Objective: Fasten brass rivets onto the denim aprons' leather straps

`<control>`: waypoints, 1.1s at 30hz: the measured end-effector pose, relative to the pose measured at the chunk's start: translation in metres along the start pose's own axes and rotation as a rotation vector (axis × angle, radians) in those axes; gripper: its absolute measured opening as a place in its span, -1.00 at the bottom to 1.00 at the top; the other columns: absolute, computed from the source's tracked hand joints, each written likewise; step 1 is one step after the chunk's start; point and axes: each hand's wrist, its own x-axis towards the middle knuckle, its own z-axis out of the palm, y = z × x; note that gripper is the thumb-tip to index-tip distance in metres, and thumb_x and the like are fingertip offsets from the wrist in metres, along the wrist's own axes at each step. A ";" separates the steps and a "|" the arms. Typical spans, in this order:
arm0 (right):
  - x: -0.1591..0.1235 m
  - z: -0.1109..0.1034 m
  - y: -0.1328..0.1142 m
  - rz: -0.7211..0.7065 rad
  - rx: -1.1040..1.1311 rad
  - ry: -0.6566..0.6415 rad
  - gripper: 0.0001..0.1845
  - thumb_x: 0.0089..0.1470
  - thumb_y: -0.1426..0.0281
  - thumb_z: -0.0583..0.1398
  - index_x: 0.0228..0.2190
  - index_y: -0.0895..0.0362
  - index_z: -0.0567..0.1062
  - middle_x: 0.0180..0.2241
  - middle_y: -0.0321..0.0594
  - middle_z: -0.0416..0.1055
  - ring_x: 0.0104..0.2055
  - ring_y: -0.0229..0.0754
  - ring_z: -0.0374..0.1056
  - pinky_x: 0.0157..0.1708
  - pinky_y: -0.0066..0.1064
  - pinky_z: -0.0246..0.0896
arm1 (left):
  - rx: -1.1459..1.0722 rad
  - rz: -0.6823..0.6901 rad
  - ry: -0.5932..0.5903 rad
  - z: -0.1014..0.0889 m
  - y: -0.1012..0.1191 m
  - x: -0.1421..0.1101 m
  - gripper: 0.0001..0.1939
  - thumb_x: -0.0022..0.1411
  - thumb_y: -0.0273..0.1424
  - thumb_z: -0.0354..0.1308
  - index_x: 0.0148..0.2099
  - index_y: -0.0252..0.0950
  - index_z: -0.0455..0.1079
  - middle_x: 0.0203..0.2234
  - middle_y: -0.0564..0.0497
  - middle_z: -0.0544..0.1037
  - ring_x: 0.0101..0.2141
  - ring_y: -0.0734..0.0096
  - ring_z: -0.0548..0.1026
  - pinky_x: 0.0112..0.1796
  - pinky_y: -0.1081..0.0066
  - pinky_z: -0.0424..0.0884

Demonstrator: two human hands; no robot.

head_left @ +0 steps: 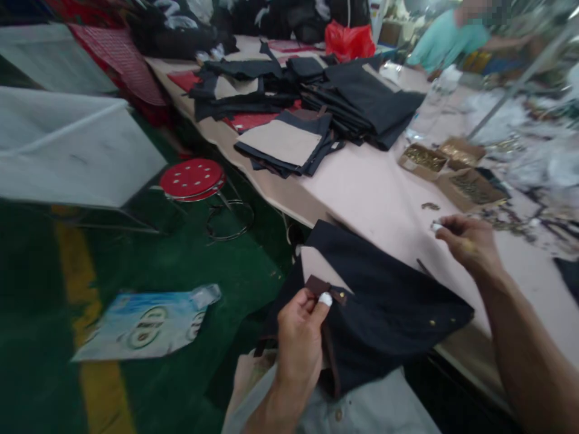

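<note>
My left hand [299, 337] pinches a brown strap tab [317, 284] between thumb and fingers. The tab belongs to a dark navy fabric piece [384, 301] with a beige patch and small brass-coloured studs, lying across my lap and against the table edge. White tape or a cover wraps the thumb tip. Over the table, my right hand [473, 247] is closed in a pinch, its thumb tip also white; whatever lies between the fingertips is too small to make out. Beside it on the tabletop rests a little cluster of brass-coloured metal pieces [430, 206].
Small cardboard boxes [470, 188] of metal fittings stand on the pink-covered table [348, 193], loose fittings nearby. Stacks of dark fabric pieces [362, 99] lie farther back. To the left are a red stool [192, 179] and a printed bag [145, 325] on the floor. Another person [446, 39] works beyond.
</note>
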 end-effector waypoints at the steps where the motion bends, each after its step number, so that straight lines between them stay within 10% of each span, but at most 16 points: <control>1: 0.016 -0.004 0.017 0.033 -0.069 -0.018 -0.67 -0.08 0.20 0.31 -0.34 0.21 0.62 -0.52 -0.20 0.52 -0.54 -0.21 0.34 -0.52 -0.41 0.19 | 0.010 -0.010 0.008 -0.002 -0.001 0.003 -0.66 0.10 -0.35 0.45 -0.10 -0.40 0.54 -0.22 -0.13 0.66 -0.18 0.28 0.61 -0.11 0.41 0.46; 8: 0.083 -0.004 0.082 0.110 -0.425 0.021 -0.68 -0.09 0.25 0.23 -0.39 0.21 0.68 -0.52 -0.16 0.55 -0.46 -0.11 0.42 -0.45 -0.39 0.16 | 0.029 -0.036 0.043 -0.012 -0.007 0.014 -0.54 -0.06 -0.36 0.53 -0.09 -0.39 0.56 -0.18 -0.14 0.67 -0.07 0.13 0.62 -0.05 0.39 0.48; 18: 0.136 0.018 0.098 0.062 -0.441 0.035 -0.66 -0.02 0.28 0.22 -0.31 0.19 0.72 -0.41 -0.12 0.63 -0.36 -0.08 0.49 -0.41 -0.42 0.19 | 0.036 -0.108 0.066 -0.008 0.004 0.012 -0.44 -0.11 -0.34 0.55 -0.03 -0.37 0.54 -0.09 -0.13 0.66 0.03 0.05 0.58 0.01 0.37 0.48; 33: 0.144 0.020 0.100 0.048 -0.357 -0.081 -0.67 -0.06 0.26 0.23 -0.36 0.20 0.69 -0.48 -0.16 0.58 -0.43 -0.15 0.43 -0.50 -0.46 0.12 | 0.059 -0.091 0.057 -0.006 0.010 0.013 -0.39 -0.11 -0.36 0.55 0.04 -0.36 0.59 -0.10 -0.16 0.68 0.05 0.01 0.58 0.03 0.32 0.49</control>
